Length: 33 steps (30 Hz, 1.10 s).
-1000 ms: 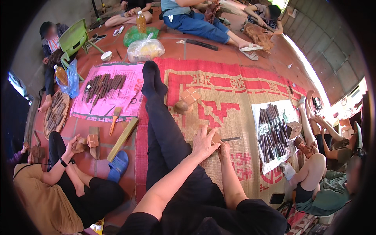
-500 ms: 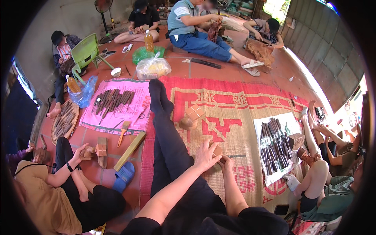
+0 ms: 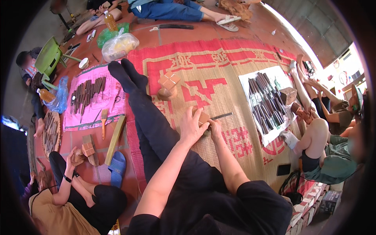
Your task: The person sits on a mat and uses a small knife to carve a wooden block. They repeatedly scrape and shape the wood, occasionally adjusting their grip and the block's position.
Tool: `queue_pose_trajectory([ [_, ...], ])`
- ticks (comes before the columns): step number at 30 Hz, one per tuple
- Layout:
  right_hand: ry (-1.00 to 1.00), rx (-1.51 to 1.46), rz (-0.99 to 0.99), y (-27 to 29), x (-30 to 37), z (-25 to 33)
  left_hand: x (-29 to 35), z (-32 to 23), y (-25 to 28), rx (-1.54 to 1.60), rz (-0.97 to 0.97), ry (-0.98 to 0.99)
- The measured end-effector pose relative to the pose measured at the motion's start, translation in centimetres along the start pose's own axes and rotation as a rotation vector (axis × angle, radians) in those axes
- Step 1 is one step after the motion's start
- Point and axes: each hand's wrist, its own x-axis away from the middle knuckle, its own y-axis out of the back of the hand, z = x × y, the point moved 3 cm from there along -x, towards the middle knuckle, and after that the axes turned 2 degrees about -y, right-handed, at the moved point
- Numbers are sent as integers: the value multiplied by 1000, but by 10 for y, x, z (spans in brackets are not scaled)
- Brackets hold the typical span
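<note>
Print around you: present on several things, none clearly readable
On your left, the pink sheet (image 3: 74,119) carries printed lettering, partly covered and too small to make out; on your right, the white sheet (image 3: 276,73) shows patches of greenish print; the blue slipper (image 3: 117,168) has a small pale mark on top, illegible; at your lower right, the dark box (image 3: 330,201) bears light markings, too blurred for you to read

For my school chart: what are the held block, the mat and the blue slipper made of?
Held block: probably bare wood, from its dull brown faces. Mat: likely woven straw, matte, with fine ribbing. Blue slipper: maybe foam or rubber, from its solid colour; finish unclear.
</note>
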Motion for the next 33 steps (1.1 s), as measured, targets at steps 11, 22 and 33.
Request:
queue_pose_trajectory([
  [11, -78, 8, 47, 8, -3, -11, -1, -1, 3, -13, 12, 1],
  [22, -137, -319, -11, 33, -24, -37, 1, 1, -4, -30, -7, -28],
  [33, -105, -265, -63, 29, -8, -25, 0, -3, -4, 28, -30, -9],
])
